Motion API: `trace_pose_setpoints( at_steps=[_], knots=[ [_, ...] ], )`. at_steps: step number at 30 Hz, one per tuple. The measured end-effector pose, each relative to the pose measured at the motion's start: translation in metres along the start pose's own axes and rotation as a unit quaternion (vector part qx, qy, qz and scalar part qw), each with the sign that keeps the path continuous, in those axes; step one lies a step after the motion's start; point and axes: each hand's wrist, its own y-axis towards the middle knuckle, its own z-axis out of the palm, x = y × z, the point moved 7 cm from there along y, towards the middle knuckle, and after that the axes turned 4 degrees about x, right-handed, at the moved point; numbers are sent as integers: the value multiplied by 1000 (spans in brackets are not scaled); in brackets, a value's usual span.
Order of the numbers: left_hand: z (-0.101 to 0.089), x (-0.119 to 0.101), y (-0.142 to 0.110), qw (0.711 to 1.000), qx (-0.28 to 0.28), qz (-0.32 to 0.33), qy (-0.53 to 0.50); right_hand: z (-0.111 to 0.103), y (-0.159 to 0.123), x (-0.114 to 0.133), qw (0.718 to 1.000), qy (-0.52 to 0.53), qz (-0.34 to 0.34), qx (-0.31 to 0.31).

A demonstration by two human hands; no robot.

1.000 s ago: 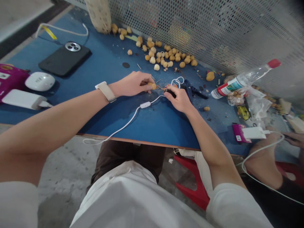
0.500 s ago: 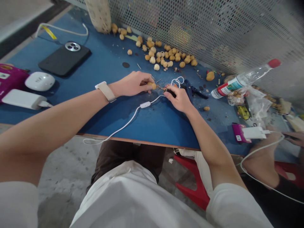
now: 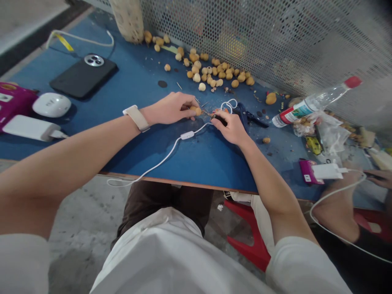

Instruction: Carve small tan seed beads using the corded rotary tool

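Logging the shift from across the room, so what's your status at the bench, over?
Left hand pinching small tan fruit. Right hand gripping black-handled tool, tip near the fruit. White cable running beside the right hand.

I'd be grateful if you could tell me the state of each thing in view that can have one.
left hand: holding a round tan fruit in its fingertips
right hand: gripping a small dark-handled tool
plastic bottle: lying on its side, red cap on
phone: lying back up
loose tan fruits: scattered in a cluster
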Motion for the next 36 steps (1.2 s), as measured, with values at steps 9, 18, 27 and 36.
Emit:
trace_pose_setpoints(
  at_steps=[9,18,27,36],
  knots=[
    [1,3,0,1000,0,-2,3,-1,0,-3,1000,14,14,-3],
    [1,2,1,1000,-1,2,4,-2,-1,2,1000,2,12,4],
    [0,0,0,1000,1,-3,-1,-1,-1,-3,1000,4,2,8],
    [1,4,1,1000,0,-1,-6,-1,-1,-4,1000,4,4,10]
  ],
)
